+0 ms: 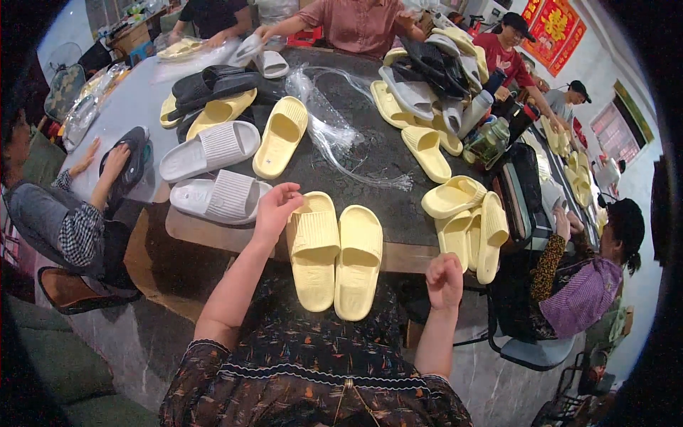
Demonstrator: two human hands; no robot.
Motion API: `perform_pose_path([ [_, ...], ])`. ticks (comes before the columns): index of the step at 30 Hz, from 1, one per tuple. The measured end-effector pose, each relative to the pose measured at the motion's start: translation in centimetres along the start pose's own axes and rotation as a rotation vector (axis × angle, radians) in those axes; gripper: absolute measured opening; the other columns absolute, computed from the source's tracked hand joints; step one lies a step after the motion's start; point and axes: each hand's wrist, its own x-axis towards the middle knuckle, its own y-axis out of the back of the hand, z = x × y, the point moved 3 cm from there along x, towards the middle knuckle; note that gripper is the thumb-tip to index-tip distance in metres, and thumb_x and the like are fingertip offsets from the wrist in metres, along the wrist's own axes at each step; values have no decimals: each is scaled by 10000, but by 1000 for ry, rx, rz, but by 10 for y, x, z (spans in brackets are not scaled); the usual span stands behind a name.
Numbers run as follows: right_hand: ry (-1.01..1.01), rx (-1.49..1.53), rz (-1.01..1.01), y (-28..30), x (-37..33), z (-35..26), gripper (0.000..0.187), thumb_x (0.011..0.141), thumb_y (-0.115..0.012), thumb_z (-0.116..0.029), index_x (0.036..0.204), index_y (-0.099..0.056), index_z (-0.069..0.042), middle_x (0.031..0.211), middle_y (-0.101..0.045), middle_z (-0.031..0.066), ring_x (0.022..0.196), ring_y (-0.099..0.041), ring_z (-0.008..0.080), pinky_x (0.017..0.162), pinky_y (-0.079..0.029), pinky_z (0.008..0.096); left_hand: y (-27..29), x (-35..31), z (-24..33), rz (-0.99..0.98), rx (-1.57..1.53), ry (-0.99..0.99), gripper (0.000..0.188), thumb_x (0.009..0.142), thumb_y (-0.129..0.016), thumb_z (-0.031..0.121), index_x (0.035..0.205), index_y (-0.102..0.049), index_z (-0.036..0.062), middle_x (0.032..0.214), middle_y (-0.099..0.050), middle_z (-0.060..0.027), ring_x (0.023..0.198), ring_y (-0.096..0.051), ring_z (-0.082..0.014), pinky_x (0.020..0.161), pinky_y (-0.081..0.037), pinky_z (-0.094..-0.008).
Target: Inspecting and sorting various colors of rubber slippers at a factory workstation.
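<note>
A pair of yellow slippers lies side by side at the table's near edge, toes pointing away: the left slipper [314, 238] and the right slipper [358, 260]. My left hand [276, 212] hovers by the left slipper's strap, fingers bent in toward the thumb. Whatever they pinch, if anything, is too small to make out. Off to the right of the pair, my right hand [445, 276] is raised with curled fingers, below several stacked yellow slippers [466, 231]. Its fingers hide whatever may be inside. Grey slippers [220, 196] lie next to my left hand.
A bundle of clear plastic strands [334, 135] lies mid-table. Piles of black slippers [217, 84] and mixed slippers [434, 67] stand farther back. Bottles and a jar [487, 139] are at the right. Co-workers sit around; one person's hands [117, 160] hold a black slipper.
</note>
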Motion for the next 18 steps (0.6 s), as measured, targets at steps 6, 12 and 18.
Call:
perform_pose_path([
  [6,89,198,-159,-17,1,6,225,914,-606,-254,1016,-608,-54,941,-520,31,796,-463,129,560,-414,240,-4,-3,6,18,16,83,236,832,-683,99,1032,-624,-11,904,-649,-31,840,-601,-92,772,-469,-224],
  [12,-158,-267,-308,-42,0,15,241,907,-605,-218,999,-638,3,839,-624,88,699,-597,160,535,-463,248,-14,-2,19,-16,-78,15,173,860,-650,111,989,-646,-4,875,-661,-29,812,-604,-94,768,-469,-230],
  [18,-844,12,-85,-65,-7,77,312,972,-476,-154,1228,-497,23,753,-502,-31,537,-413,34,433,-321,174,-43,7,34,-122,-12,6,199,892,-607,121,1018,-673,-19,865,-668,-32,826,-608,-93,759,-481,-227],
])
